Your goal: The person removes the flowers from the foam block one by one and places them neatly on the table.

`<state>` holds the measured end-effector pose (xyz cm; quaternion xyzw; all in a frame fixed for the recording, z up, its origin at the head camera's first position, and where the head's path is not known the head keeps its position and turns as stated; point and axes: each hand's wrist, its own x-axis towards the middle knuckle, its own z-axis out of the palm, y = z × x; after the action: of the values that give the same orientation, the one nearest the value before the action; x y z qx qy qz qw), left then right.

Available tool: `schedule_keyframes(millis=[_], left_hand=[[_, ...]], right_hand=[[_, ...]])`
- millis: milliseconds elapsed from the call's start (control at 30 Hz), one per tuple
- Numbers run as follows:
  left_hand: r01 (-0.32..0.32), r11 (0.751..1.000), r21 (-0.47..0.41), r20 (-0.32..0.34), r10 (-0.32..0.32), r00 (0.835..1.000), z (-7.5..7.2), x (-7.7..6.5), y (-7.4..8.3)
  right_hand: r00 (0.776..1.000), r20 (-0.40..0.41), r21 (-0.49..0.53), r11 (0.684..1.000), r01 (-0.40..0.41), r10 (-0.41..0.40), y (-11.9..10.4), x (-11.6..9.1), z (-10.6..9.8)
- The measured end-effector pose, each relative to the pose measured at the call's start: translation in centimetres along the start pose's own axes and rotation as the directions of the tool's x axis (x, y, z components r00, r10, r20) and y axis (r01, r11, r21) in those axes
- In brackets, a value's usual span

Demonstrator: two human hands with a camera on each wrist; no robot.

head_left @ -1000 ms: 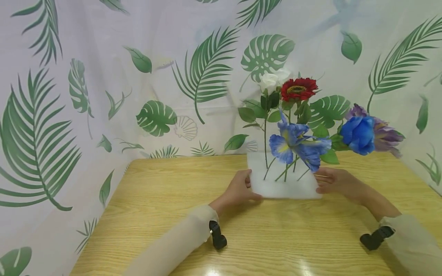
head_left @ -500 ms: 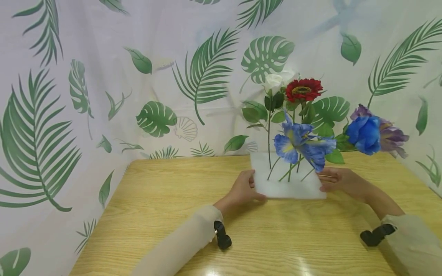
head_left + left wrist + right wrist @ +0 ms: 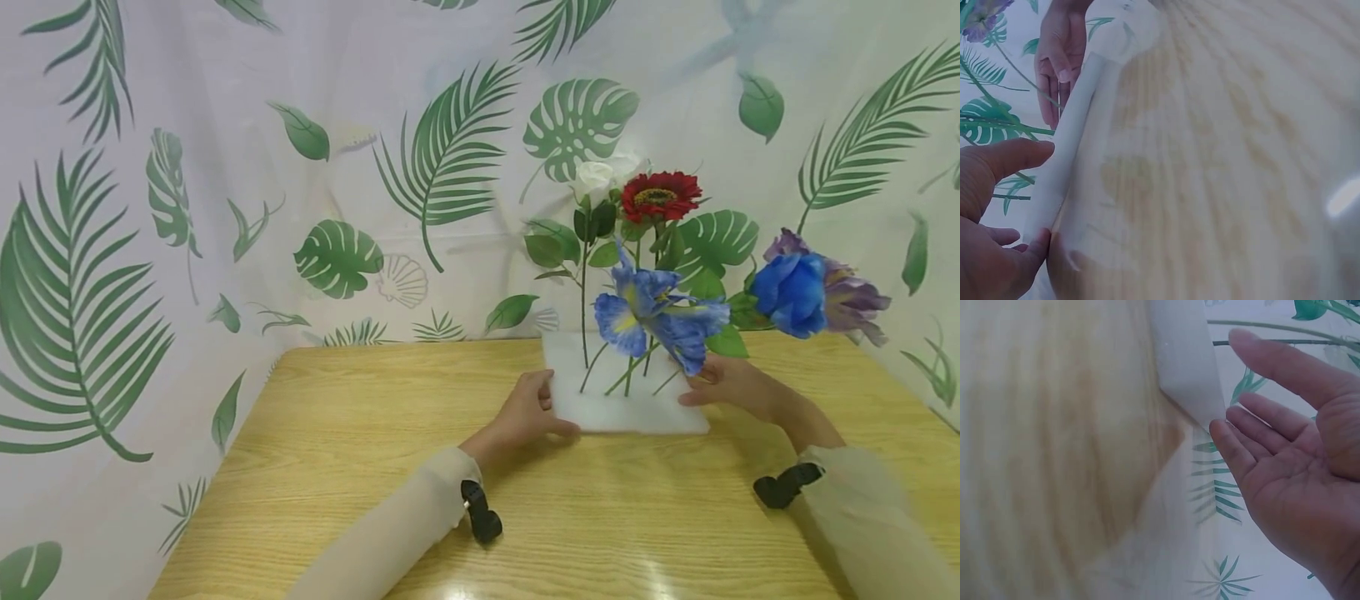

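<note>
Blue iris (image 3: 639,307) overhangs foam block (image 3: 637,418). Left hand (image 3: 525,410) gripping block; right hand (image 3: 738,388) wide. Wood-grain table (image 3: 600,508); leaf-print curtain (image 3: 352,179) far.

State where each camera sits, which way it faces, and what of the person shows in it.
Head: worn on the head, facing forward and down over the table to the flowers in the white block; left hand, right hand and both sleeves show.
Left wrist: on that wrist, looking along the white block's edge; left hand close, right hand beyond.
Right wrist: on that wrist, looking at the white block's corner; only the right hand shows.
Shared: both wrist views show the right hand, white block and table.
</note>
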<state>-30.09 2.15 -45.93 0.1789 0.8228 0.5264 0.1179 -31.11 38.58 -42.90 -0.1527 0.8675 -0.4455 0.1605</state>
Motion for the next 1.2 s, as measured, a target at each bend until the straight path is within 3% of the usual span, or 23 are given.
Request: schedule_keyframes(millis=[100, 167, 400, 600, 867, 1000, 1200], left_hand=[[0.012, 1.0, -0.022, 0.01, -0.012, 1.0, -0.3, 0.2, 0.0], [0.016, 0.999, -0.045, 0.013, -0.015, 1.0, -0.6, 0.3, 0.0], [0.019, 0.998, -0.068, -0.016, -0.02, 1.0, -1.5, 0.4, 0.4], [-0.082, 0.994, -0.072, -0.053, 0.078, 0.996, -1.7, 0.6, 1.1], [-0.244, 0.965, -0.096, -0.035, 0.242, 0.97, -1.4, 1.3, 2.2], [-0.298, 0.95, -0.093, -0.014, 0.298, 0.954, -1.0, 1.7, 2.4], [-0.365, 0.925, -0.109, 0.01, 0.368, 0.93, -0.5, 2.5, 2.3]], right_hand=[[1.0, -0.015, -0.093, 0.996, -0.013, 0.012, 0.0, 0.5, -0.1], [1.0, -0.015, -0.103, 0.995, -0.01, 0.008, 0.0, 0.8, -0.1], [1.0, -0.023, -0.033, 0.999, -0.017, 0.016, 0.5, 1.2, 0.0], [0.998, -0.031, -0.059, 0.997, -0.054, 0.052, 0.3, 0.8, -0.1], [0.992, 0.009, -0.169, 0.977, -0.126, 0.13, -0.2, 0.2, -0.2], [0.992, 0.03, -0.197, 0.974, -0.116, 0.124, -0.6, 0.1, -0.2], [0.994, 0.061, -0.155, 0.984, -0.084, 0.095, -0.8, 0.2, -0.3]])
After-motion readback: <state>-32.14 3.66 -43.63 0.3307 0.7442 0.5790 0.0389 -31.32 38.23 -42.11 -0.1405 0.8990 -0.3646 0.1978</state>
